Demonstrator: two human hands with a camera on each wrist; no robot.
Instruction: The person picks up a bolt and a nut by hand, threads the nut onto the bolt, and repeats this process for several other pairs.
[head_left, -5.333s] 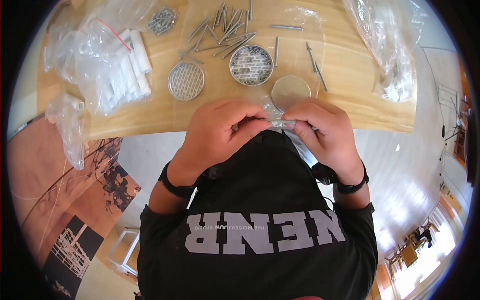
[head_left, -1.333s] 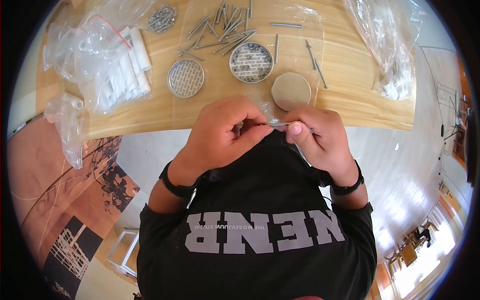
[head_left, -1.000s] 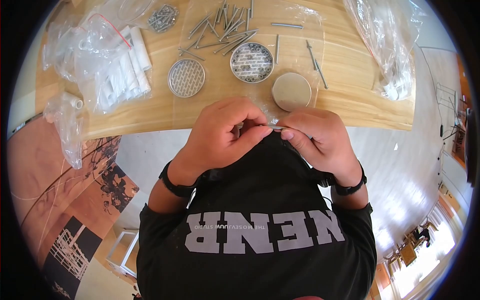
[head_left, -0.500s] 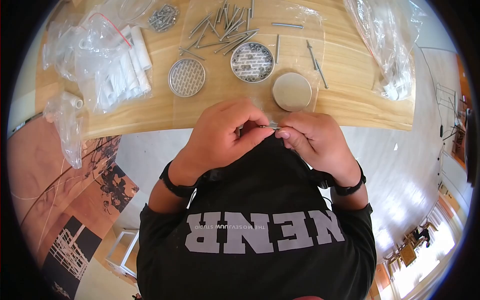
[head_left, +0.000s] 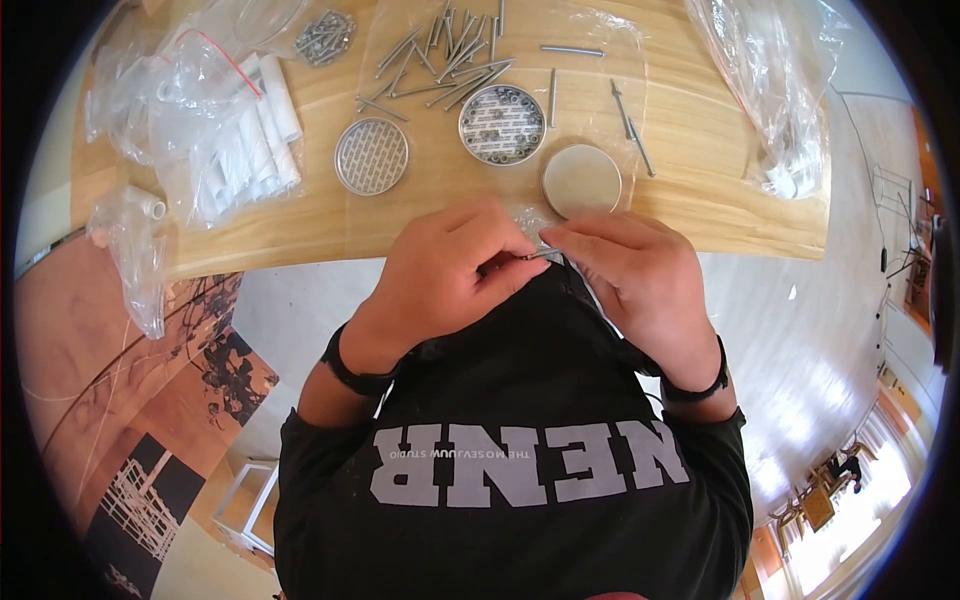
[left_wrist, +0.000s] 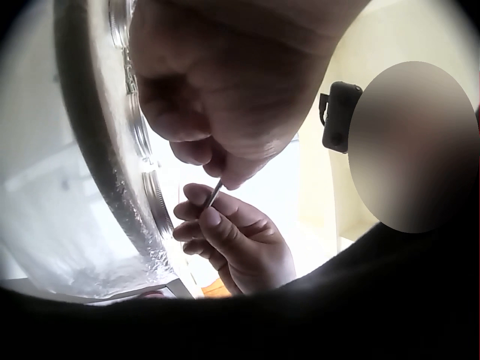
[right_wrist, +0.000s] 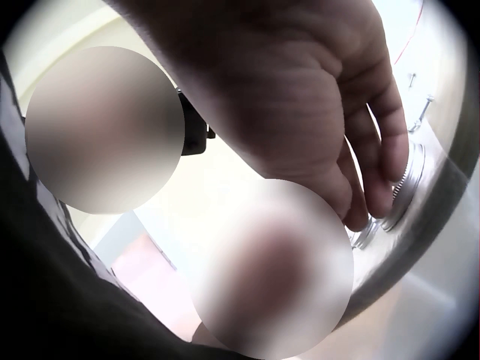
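In the head view my left hand [head_left: 450, 262] pinches a thin metal bolt [head_left: 544, 253] between thumb and index finger, just off the table's front edge. My right hand [head_left: 645, 278] meets its other end with fingers extended and fingertips close together. From the left wrist view, the shank [left_wrist: 215, 193] runs from my left fingertips to between the right thumb [left_wrist: 214, 218] and index finger. Most of the bolt is hidden by fingers. Right in front of the hands, a closed-looking round tin or lid [head_left: 581, 181] lies on the table.
An open tin [head_left: 502, 155] holds several small nuts; a lid [head_left: 371, 157] lies left of it. Behind are piled long bolts [head_left: 455, 55] and a bag of screws [head_left: 325, 40]. Bagged white tubes [head_left: 255, 150] lie left, clear plastic bags [head_left: 775, 100] right.
The bolt stays in my left hand. My right thumb, earlier in sight on the bolt, has slipped beneath, while the right fingers have straightened and moved over the bolt's end.
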